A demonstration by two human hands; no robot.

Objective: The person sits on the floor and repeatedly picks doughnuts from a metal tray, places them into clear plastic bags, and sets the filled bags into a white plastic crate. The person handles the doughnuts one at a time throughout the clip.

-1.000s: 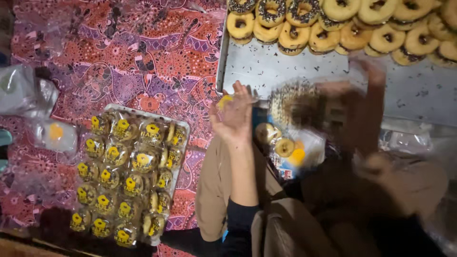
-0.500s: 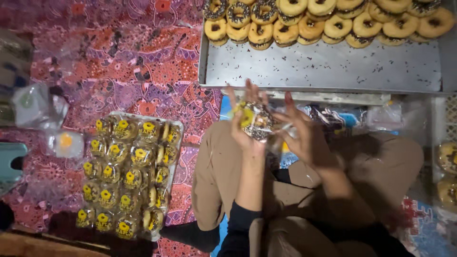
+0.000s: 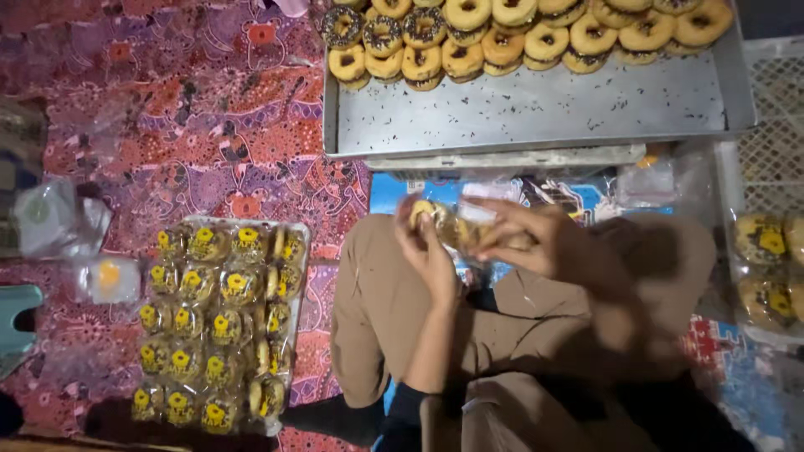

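- Left hand [image 3: 429, 251], centre of frame: fingers curled around the near end of a doughnut in a clear plastic wrapper with a yellow sticker [image 3: 444, 222]; grasping it.
- Right hand [image 3: 536, 243], just right of centre: fingers pinched on the far end of the same wrapper; grasping, somewhat blurred.
- Wrapped doughnut held between both hands above the lap in tan trousers [image 3: 377, 310], below the metal tray.
- Judged good practice for the wrapping in hand: steady support from the left palm, light pinch on the film only, no squeeze on the glaze, sticker face up.
- Large grey metal baking tray [image 3: 536, 109], top centre to upper right: unwrapped ring doughnuts [image 3: 502, 33] in crowded rows along the far edge, most pale-glazed, a few dark with sprinkles at the left; near half bare apart from scattered crumbs.
- Flat tray of wrapped doughnuts with yellow stickers [image 3: 219, 318], lower left, on the red and purple patterned cloth [image 3: 167, 100]: packed in close rows, nearly full.
- Right edge of frame: further wrapped doughnuts with yellow stickers [image 3: 766, 264] in a clear bag or container; kind of container not discernible.
- Left edge: loose clear plastic wrappers [image 3: 59, 222] on the cloth, one with a yellow sticker.
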